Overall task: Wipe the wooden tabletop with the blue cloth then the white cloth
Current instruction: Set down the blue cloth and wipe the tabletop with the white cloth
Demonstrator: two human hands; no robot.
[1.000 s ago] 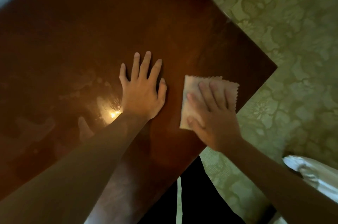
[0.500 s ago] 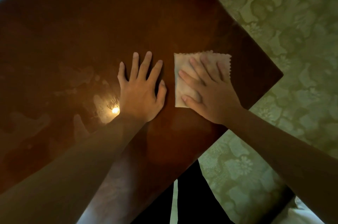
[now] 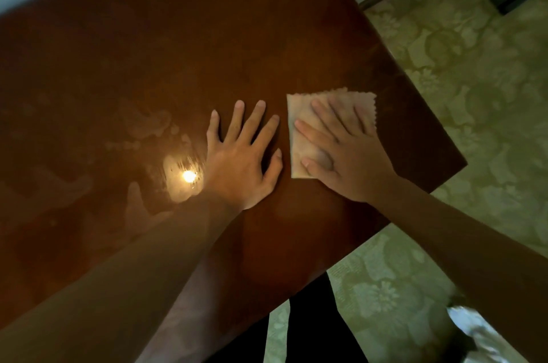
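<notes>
Right hand [image 3: 353,161]: fingers [image 3: 326,117] extended and slightly fanned, pressed flat on the white cloth [image 3: 305,131]. No pinch, no curl; palm-down hold, thumb lying on the cloth's near-left part. Left hand [image 3: 237,166]: fingers spread wide, palm flat on bare wood just left of the cloth, thumb tip close to the cloth's left edge but not touching it. It has hold of nothing.

Cloth: thin, roughly rectangular, looks folded (a second layer edge shows along the top), zigzag pinked edge at top and right. Reads beige under the warm light. It lies flat on the wooden tabletop [image 3: 207,36], near the right-hand edge and toward the corner.

Tabletop: dark reddish-brown, glossy, straight edges. A bright lamp reflection [image 3: 189,176] sits beside the left wrist, with hazy smears and streak marks around it and further left (residue or moisture, cannot tell which).

Floor [image 3: 474,125]: pale green, embossed floral pattern. Crinkled whitish thing [image 3: 474,333] at lower right, blurred, not identifiable. Blue cloth not in view.
</notes>
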